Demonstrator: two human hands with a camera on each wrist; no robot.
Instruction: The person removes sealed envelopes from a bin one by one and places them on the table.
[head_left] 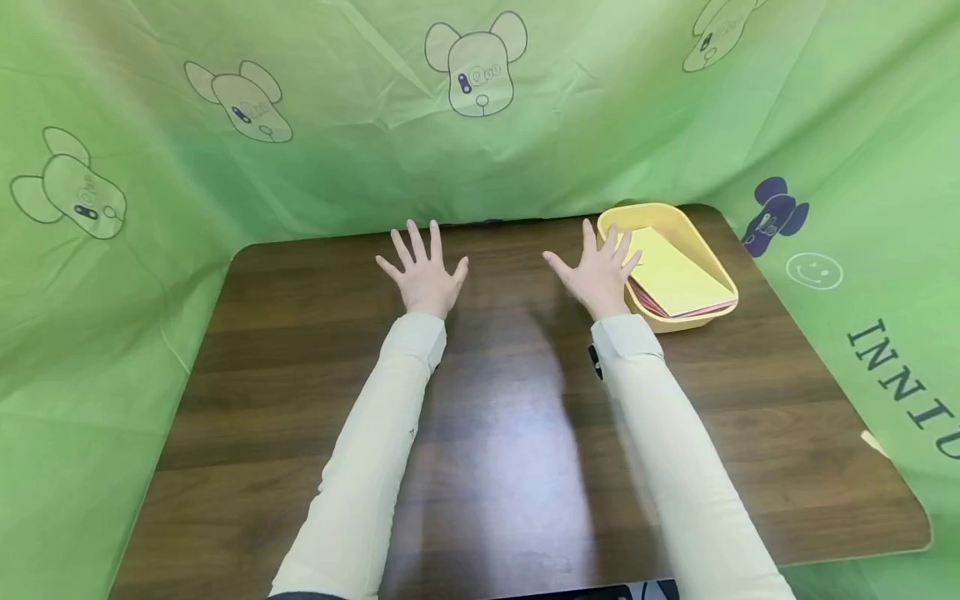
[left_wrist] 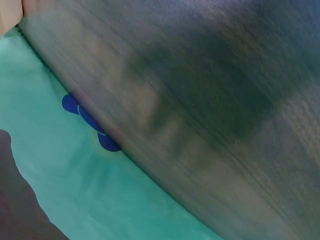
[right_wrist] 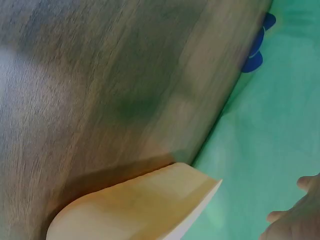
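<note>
Both hands are held out over the brown wooden table (head_left: 315, 400), fingers straight and spread wide, with nothing in them. My left hand (head_left: 429, 279) is left of the middle, near the table's far edge; its shadow falls on the wood in the left wrist view. My right hand (head_left: 597, 279) is beside a yellow plastic basket (head_left: 716, 254), its outer fingers overlapping the basket's left rim in the head view. Inside the basket lies a stack of yellow paper (head_left: 678, 275) with reddish sheets under it. The basket's outer wall (right_wrist: 115, 210) fills the bottom of the right wrist view.
Green printed cloth (head_left: 360, 150) hangs behind the table and along both sides. A small pale piece (head_left: 874, 443) sits at the table's right edge. A dark object (head_left: 596, 362) shows by the right cuff. Black items (head_left: 652, 590) show at the near edge.
</note>
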